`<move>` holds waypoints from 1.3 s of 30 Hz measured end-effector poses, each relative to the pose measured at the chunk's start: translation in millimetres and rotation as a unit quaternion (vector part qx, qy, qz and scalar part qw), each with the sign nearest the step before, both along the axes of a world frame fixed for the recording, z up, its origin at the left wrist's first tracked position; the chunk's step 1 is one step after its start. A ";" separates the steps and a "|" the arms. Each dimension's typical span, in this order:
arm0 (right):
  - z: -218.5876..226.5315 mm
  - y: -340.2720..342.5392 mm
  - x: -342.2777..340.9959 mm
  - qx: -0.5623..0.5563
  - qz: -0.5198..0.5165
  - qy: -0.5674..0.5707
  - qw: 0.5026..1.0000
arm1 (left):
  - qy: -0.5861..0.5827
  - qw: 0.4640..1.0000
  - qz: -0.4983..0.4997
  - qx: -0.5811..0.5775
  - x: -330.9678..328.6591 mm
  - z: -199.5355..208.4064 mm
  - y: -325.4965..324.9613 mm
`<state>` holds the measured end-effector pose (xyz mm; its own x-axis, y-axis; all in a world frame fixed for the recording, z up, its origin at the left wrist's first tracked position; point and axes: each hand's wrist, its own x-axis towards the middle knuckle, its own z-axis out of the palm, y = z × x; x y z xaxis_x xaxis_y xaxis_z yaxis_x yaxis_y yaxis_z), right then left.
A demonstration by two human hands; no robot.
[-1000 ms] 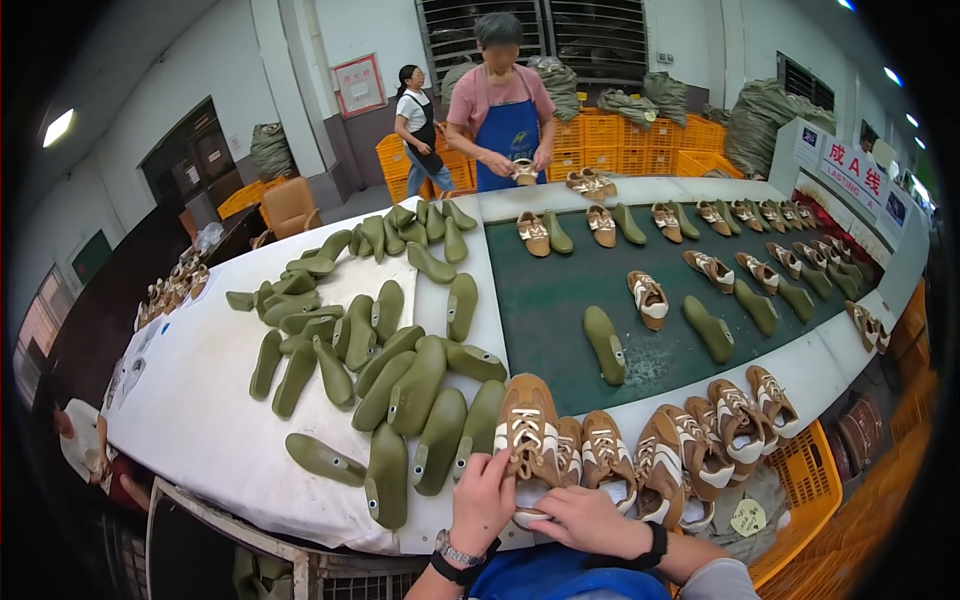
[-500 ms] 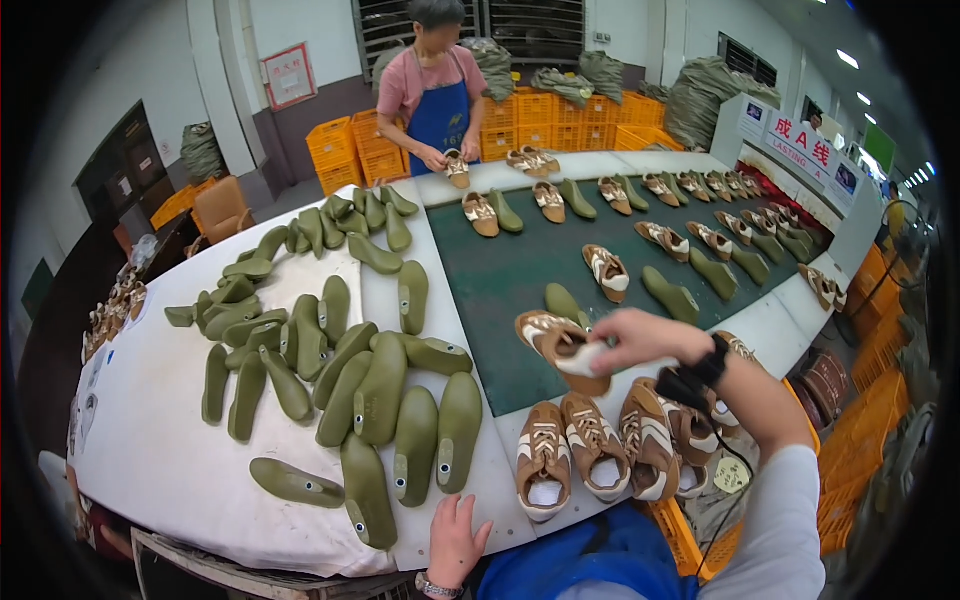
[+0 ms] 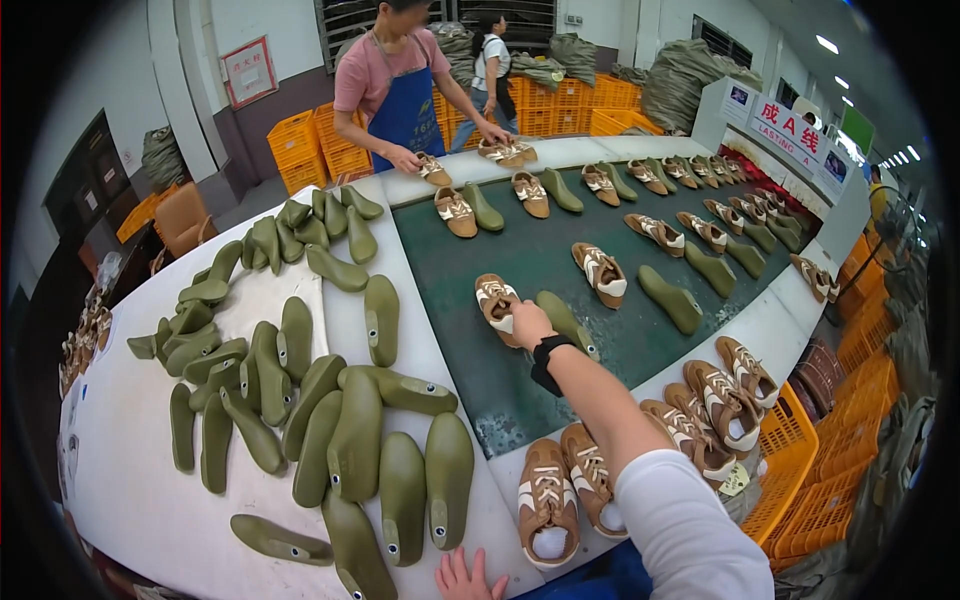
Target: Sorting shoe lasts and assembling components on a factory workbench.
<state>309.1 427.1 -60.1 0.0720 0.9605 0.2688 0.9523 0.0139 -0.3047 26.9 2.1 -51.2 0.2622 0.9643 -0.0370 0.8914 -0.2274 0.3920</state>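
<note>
My right hand [image 3: 530, 324] grips the heel end of a brown and white sneaker [image 3: 494, 296] on the green conveyor belt [image 3: 445, 370]. Its toe points away from me. Just right of that hand lies an olive-green shoe last [image 3: 567, 322]. My left hand [image 3: 467, 577] rests with spread fingers at the near edge of the white table [image 3: 497, 500], holding nothing. Close by it stands an upright last [image 3: 449, 475]. Beneath my right forearm, a brown sneaker [image 3: 548, 505] and several more stand along the near ledge, some stuffed with white paper.
Many olive lasts [image 3: 357, 435] lie heaped on the white cloth [image 3: 140, 440] at left. Across the belt, a co-worker in a blue apron [image 3: 408, 120] handles sneakers; another person walks behind. Orange crates [image 3: 790, 450] stand at right. Sneaker-and-last pairs line the belt toward a white machine housing [image 3: 715, 105].
My right hand has moved forward and left, lowering the sneaker from the air onto the belt. The view has shifted. The co-worker now reaches to a second sneaker, and a walking person has appeared.
</note>
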 end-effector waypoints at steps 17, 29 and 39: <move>161.1 -305.4 21.5 -0.329 0.459 0.022 0.825 | -0.071 0.996 -0.017 0.046 -5.5 -15.2 11.0; 81.5 -419.9 21.2 -0.143 0.254 0.113 0.950 | -0.148 0.975 -0.119 0.114 84.9 29.4 27.8; 63.4 -408.7 16.0 -0.070 0.231 0.190 0.952 | -0.266 0.963 0.040 -0.008 72.2 10.8 61.7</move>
<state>325.1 18.4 3.3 -0.2995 0.9381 0.1738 0.6751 0.3371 -0.6562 99.1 63.9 -40.4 0.1727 0.9826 0.0679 0.5775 -0.1569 0.8012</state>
